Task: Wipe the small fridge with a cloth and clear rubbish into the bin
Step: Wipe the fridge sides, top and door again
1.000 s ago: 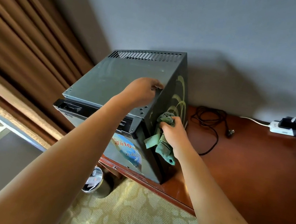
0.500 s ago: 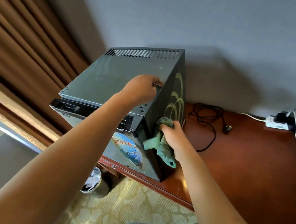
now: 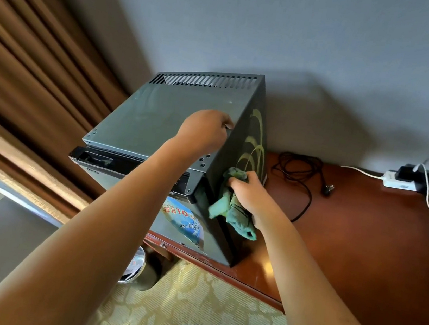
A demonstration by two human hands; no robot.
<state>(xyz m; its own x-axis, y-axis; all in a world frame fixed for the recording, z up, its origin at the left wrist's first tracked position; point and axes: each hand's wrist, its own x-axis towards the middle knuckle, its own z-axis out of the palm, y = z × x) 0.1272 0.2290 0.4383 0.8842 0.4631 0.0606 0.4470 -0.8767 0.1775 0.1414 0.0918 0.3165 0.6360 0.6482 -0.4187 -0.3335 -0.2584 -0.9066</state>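
Note:
A small dark grey fridge (image 3: 159,117) stands on a reddish wooden table (image 3: 360,249), its door with a blue sticker facing me. My left hand (image 3: 204,131) lies on the fridge's top near the right edge, fingers curled over that edge. My right hand (image 3: 251,194) grips a green cloth (image 3: 231,211) and presses it against the fridge's right side, low on the yellow arc pattern. Part of the cloth hangs loose below the hand. A shiny metal bin (image 3: 139,267) stands on the floor under the table's front edge.
A black cable with a plug (image 3: 304,179) lies coiled on the table right of the fridge. A white power strip with chargers (image 3: 405,179) sits against the wall at the back right. Brown curtains (image 3: 29,69) hang at the left. Patterned carpet covers the floor.
My right hand with the cloth has slid slightly down and back up along the fridge's right side. My left hand has stayed on the top edge.

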